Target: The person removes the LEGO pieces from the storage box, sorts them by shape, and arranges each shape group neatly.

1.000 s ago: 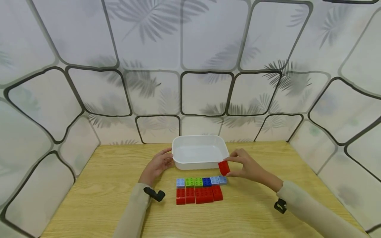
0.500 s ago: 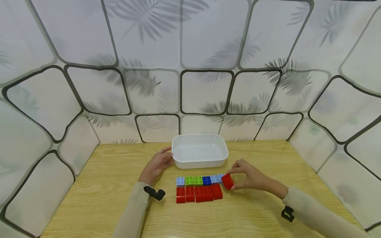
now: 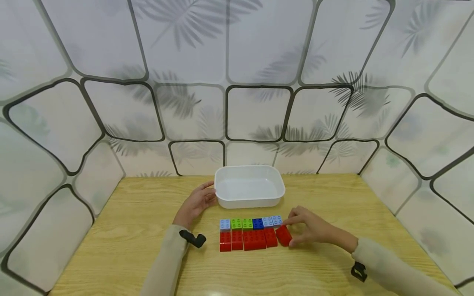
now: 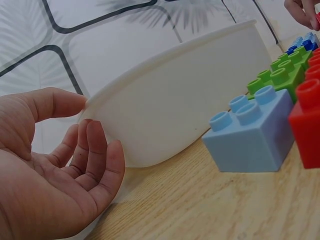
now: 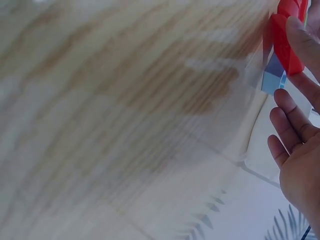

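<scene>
At the right end of a red row, my right hand (image 3: 311, 227) pinches a red building block (image 3: 284, 236) between thumb and index finger. In the right wrist view this block (image 5: 289, 44) is tilted, and the other fingers hang loosely below it. My left hand (image 3: 197, 202) rests against the left end of a white plastic tub (image 3: 249, 203). The left wrist view shows its thumb at the rim and its relaxed fingers beside the wall. Red blocks (image 3: 254, 239) stand in the front row. Behind them run light blue (image 3: 225, 224), green (image 3: 236, 223) and dark blue (image 3: 257, 223) blocks.
All of it stands on a wood-grain table (image 3: 237, 271). A patterned wall covering (image 3: 255, 115) rises behind the tub and along both sides. Black wrist straps (image 3: 358, 271) show at the sleeves.
My right hand has carried the red block from near the tub's front right corner toward me, down to the right end of the red row. The left hand has stayed at the tub.
</scene>
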